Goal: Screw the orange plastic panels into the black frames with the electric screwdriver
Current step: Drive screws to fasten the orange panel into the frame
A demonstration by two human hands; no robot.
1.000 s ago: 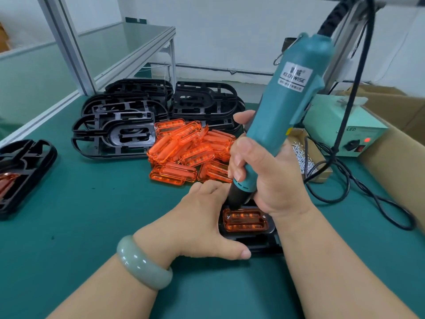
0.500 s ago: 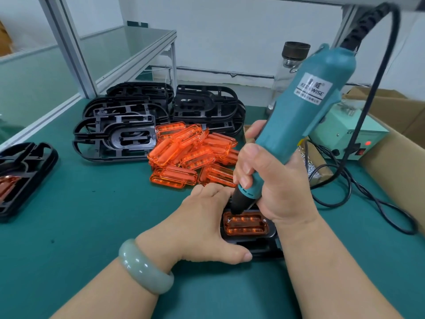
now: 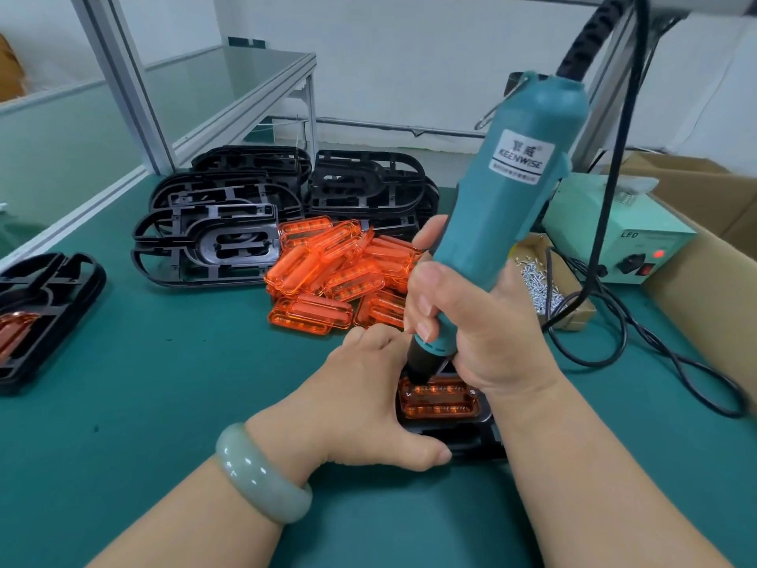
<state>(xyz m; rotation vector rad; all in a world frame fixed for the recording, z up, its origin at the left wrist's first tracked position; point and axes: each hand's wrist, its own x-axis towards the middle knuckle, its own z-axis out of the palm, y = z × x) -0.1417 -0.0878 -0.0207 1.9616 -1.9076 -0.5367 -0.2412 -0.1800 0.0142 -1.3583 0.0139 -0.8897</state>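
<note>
The right hand is gripping the electric screwdriver, tip on the orange panel; the left hand is holding the black frame.

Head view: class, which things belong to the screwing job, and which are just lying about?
Job: electric screwdriver, orange panel, black frame, screws, spare panels, spare frames.
Not part of it: cardboard box, bangle, glass partition.

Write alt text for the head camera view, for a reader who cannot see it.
A right hand holds a teal electric screwdriver, tip down on an orange panel seated in a black frame that the left hand holds on a green table. Behind lie a pile of orange panels and stacked black frames.
</note>
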